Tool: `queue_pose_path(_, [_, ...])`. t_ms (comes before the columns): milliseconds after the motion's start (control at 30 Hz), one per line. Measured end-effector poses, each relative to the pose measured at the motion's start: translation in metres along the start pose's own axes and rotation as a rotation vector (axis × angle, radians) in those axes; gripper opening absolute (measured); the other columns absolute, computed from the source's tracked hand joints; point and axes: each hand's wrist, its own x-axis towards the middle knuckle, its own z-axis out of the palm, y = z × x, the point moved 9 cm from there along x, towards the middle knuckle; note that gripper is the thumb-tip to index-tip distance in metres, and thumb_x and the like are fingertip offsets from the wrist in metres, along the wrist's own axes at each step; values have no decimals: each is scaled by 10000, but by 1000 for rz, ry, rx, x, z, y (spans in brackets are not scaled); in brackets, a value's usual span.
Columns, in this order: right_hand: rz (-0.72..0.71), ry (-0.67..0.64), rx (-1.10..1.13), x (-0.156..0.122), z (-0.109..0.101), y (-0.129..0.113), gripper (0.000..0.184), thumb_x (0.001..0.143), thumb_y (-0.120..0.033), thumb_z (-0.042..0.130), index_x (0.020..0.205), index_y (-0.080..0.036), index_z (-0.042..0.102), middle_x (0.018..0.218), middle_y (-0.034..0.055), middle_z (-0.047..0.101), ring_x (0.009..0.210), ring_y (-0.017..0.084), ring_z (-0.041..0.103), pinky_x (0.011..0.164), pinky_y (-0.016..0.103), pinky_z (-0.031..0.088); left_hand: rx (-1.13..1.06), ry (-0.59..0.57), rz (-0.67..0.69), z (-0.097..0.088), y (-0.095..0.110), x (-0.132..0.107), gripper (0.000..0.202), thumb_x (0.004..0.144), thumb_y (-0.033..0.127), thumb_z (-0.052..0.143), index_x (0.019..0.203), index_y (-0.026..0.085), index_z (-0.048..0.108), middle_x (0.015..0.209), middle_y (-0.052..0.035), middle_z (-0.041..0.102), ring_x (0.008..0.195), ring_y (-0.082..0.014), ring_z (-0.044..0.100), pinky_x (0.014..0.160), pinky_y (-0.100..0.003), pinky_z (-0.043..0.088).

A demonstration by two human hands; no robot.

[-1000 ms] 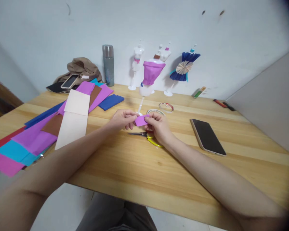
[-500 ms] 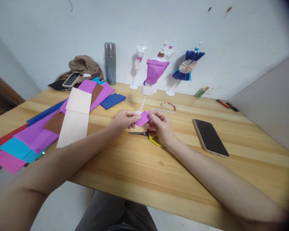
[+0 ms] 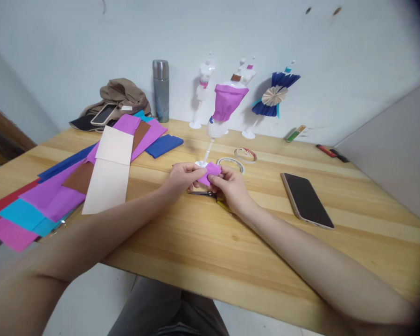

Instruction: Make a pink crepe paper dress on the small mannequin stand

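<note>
A small piece of purple crepe paper [image 3: 209, 173] is pinched between both hands above the table. My left hand [image 3: 185, 177] is closed on its left side, thumb on top. My right hand [image 3: 231, 185] is closed on its right side. Partly hidden under the right hand lies a pair of scissors [image 3: 226, 206] with yellow handles, blades pointing left. Just behind the hands stands a small white mannequin [image 3: 217, 129] wearing a purple crepe paper top [image 3: 230, 102] and a brown neck band.
Coloured paper sheets [image 3: 114, 172] cover the table's left. Two tape rolls [image 3: 245, 155] lie behind my right hand; a phone [image 3: 307, 199] lies to the right. Along the wall stand a thermos [image 3: 161, 91], a blue-dressed mannequin [image 3: 275, 95] and other mannequins. A brown cloth bag [image 3: 124, 95] sits back left.
My right thumb and fingers have shifted left over the purple paper, which now looks more creased. The right hand now covers more of the scissors' handles. The tape roll behind it shows more.
</note>
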Motion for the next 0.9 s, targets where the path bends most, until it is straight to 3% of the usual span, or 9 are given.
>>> queue_pose_path(167, [-28, -19, 17, -1, 2, -3, 286, 688, -417, 799, 716, -213, 602, 535, -44, 540, 474, 94, 408, 453, 240, 288, 27, 9, 55, -1, 9, -2, 264, 837, 118, 682, 577, 148, 644, 419, 58, 523, 404, -46, 448, 430, -140, 340])
queue_pose_path(367, [18, 40, 41, -3, -5, 2, 367, 722, -504, 818, 719, -230, 574, 530, -55, 538, 446, 89, 384, 411, 234, 265, 22, -7, 50, 1, 5, -2, 265, 856, 139, 654, 593, 150, 635, 410, 58, 518, 387, -49, 460, 429, -142, 336])
queue_pose_path(600, [-42, 19, 50, -2, -6, -1, 390, 759, -571, 794, 738, -226, 616, 575, -26, 606, 502, 115, 505, 487, 251, 398, -18, -22, 74, 1, 11, -2, 240, 846, 114, 672, 612, 151, 631, 432, 62, 535, 388, -41, 458, 412, -139, 329])
queue_pose_path(733, [-55, -49, -48, -4, 3, -3, 345, 734, -508, 825, 846, -222, 669, 668, -9, 658, 559, 144, 551, 515, 281, 410, -89, 3, 105, 0, 9, -1, 258, 843, 121, 684, 599, 150, 608, 471, 59, 558, 391, -32, 459, 418, -141, 349])
queue_pose_path(900, [-12, -60, -119, -2, 5, 4, 334, 712, -435, 834, 673, -229, 574, 562, -20, 631, 496, 132, 520, 505, 280, 387, -158, 17, 44, -1, -1, 1, 294, 898, 123, 631, 606, 147, 603, 477, 41, 573, 376, -40, 456, 420, -158, 349])
